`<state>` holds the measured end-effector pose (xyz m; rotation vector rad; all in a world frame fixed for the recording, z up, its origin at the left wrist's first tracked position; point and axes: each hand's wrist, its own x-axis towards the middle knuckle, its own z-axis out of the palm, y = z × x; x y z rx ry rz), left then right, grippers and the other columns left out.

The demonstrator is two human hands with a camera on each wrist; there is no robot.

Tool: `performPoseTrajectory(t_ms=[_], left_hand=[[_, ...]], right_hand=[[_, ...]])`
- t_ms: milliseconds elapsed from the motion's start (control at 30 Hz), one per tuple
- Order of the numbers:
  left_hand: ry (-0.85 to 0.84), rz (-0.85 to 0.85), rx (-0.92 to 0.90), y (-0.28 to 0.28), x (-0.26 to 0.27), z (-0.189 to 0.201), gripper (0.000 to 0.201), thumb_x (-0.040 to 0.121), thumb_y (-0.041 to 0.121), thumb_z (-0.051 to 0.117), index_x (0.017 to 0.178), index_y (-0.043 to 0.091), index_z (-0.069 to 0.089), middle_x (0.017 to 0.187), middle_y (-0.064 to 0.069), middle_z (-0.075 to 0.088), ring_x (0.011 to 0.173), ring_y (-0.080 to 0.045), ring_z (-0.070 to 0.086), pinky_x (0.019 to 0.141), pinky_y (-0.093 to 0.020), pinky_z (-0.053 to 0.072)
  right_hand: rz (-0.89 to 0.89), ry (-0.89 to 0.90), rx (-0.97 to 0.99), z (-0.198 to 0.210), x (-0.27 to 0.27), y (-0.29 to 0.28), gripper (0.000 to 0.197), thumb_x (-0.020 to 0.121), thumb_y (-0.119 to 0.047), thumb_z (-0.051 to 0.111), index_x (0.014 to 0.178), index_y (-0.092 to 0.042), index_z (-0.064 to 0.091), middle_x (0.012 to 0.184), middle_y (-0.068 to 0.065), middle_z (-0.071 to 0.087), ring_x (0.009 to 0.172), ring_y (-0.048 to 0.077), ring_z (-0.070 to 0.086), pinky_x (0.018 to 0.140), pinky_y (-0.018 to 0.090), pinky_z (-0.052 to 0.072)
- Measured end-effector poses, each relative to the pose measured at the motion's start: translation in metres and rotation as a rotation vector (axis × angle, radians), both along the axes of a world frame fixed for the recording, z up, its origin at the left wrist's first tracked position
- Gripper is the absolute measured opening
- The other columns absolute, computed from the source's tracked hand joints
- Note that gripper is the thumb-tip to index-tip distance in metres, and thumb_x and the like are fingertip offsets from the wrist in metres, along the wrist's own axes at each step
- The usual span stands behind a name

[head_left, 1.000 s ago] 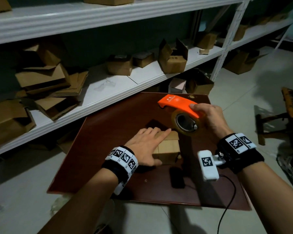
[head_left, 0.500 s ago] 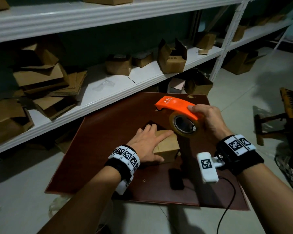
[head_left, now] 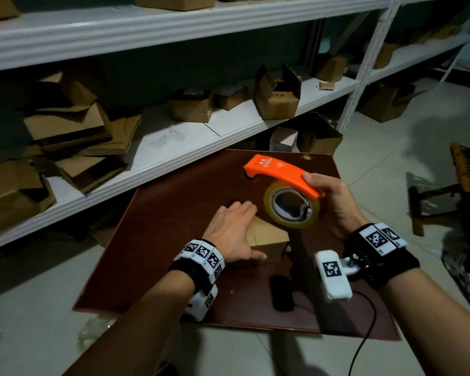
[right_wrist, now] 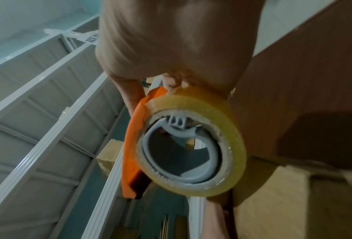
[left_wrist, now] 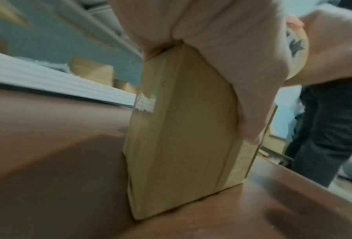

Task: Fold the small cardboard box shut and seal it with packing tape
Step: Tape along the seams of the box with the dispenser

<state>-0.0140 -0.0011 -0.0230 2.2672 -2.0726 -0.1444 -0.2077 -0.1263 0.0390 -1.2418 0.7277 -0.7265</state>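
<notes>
A small brown cardboard box (head_left: 269, 237) stands on the dark red-brown table (head_left: 160, 240), its flaps folded down. My left hand (head_left: 234, 229) lies flat on top of it, fingers straight, thumb (left_wrist: 244, 116) against the near side of the box (left_wrist: 181, 137). Old tape remnants show on that side. My right hand (head_left: 334, 199) grips an orange tape dispenser (head_left: 280, 172) with a roll of clear packing tape (head_left: 291, 207), held just above and behind the box. In the right wrist view the roll (right_wrist: 228, 129) hangs under the orange dispenser (right_wrist: 132, 145), over the box (right_wrist: 293, 202).
A white shelf (head_left: 174, 139) runs behind the table, loaded with flattened cardboard (head_left: 79, 137) and an open box (head_left: 277, 96). More boxes sit on the floor under it (head_left: 318, 139). A black cable (head_left: 364, 335) trails off the table's near right edge. A wooden chair (head_left: 445, 202) stands at the right.
My left hand has turned the box so that a corner now points toward me. The tape dispenser has come a little lower and closer over the box's far side.
</notes>
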Motion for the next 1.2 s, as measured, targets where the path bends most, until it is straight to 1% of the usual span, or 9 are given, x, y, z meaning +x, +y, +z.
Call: performPoseTrajectory(t_ms=[133,233,367,467,533,633,833,1033,1200], left_hand=[[0.039,0.037,-0.022,0.002,0.001,0.001,0.105,0.066,0.087,0.071,0.144,0.02,0.051,0.14,0.002,0.057,0.134,-0.024,0.048,0.113,-0.042,0.035],[0.066,0.049,-0.006,0.001,0.002,0.0,0.1,0.065,0.087,0.072,0.14,0.023,0.054,0.136,0.002,0.064,0.135,-0.025,0.053,0.117,-0.047,0.031],[0.123,0.081,0.093,0.002,0.002,0.005,0.086,0.065,0.088,0.071,0.116,0.02,0.062,0.124,-0.001,0.069,0.123,-0.026,0.059,0.116,-0.046,0.034],[0.335,0.073,0.151,0.002,0.012,0.011,0.101,0.061,0.08,0.083,0.14,0.024,0.054,0.148,-0.003,0.059,0.141,-0.027,0.048,0.123,-0.046,0.028],[0.536,0.056,0.109,0.008,0.028,0.015,0.118,0.053,0.059,0.099,0.153,0.032,0.043,0.155,0.006,0.049,0.143,-0.018,0.044,0.121,-0.036,0.035],[0.766,0.095,0.111,0.02,0.056,0.008,0.117,0.048,0.034,0.106,0.15,0.026,0.052,0.148,0.013,0.058,0.136,-0.006,0.053,0.118,-0.034,0.043],[1.036,0.182,-0.009,0.03,0.067,-0.005,0.09,0.049,0.021,0.105,0.132,0.02,0.071,0.122,0.006,0.078,0.118,-0.013,0.072,0.109,-0.046,0.055],[1.059,0.166,0.002,0.026,0.065,0.0,0.065,0.061,0.002,0.1,0.115,0.025,0.073,0.113,0.007,0.081,0.11,-0.012,0.075,0.101,-0.036,0.058],[1.08,0.175,-0.033,0.016,0.053,0.0,0.058,0.063,-0.003,0.097,0.108,0.025,0.073,0.102,0.012,0.08,0.102,-0.003,0.074,0.093,-0.025,0.055]], right_hand=[[0.094,-0.046,0.014,-0.009,0.007,0.006,0.023,0.099,-0.022,0.054,0.098,-0.002,0.066,0.09,0.016,0.07,0.083,0.028,0.07,0.085,0.041,0.057],[0.103,-0.027,-0.038,-0.013,0.009,0.001,0.017,0.096,-0.021,0.056,0.088,-0.009,0.066,0.086,0.015,0.065,0.077,0.027,0.067,0.077,0.037,0.056],[0.157,0.059,-0.135,-0.013,0.008,-0.005,0.029,0.089,-0.026,0.064,0.099,0.0,0.07,0.087,0.021,0.065,0.076,0.03,0.066,0.075,0.037,0.053],[0.174,0.096,-0.157,-0.014,0.008,-0.007,0.034,0.088,-0.026,0.065,0.106,0.002,0.073,0.093,0.022,0.07,0.083,0.033,0.068,0.077,0.037,0.053],[0.178,0.106,-0.175,-0.013,0.008,-0.007,0.035,0.089,-0.025,0.065,0.108,0.003,0.072,0.095,0.022,0.072,0.085,0.034,0.069,0.078,0.036,0.054],[0.185,0.096,-0.167,-0.011,0.008,-0.006,0.028,0.091,-0.023,0.064,0.106,-0.002,0.074,0.092,0.017,0.074,0.083,0.03,0.072,0.077,0.034,0.055],[0.204,0.054,-0.051,-0.012,0.011,0.004,0.042,0.085,-0.029,0.069,0.115,0.0,0.07,0.101,0.023,0.073,0.088,0.035,0.071,0.077,0.036,0.06],[0.144,0.008,0.065,-0.016,0.019,0.017,0.042,0.086,-0.034,0.071,0.12,-0.01,0.071,0.115,0.027,0.075,0.099,0.037,0.074,0.091,0.043,0.06],[0.083,-0.015,0.09,-0.019,0.012,0.006,0.049,0.088,-0.036,0.073,0.129,-0.011,0.067,0.121,0.027,0.072,0.118,0.05,0.065,0.105,0.066,0.048]])
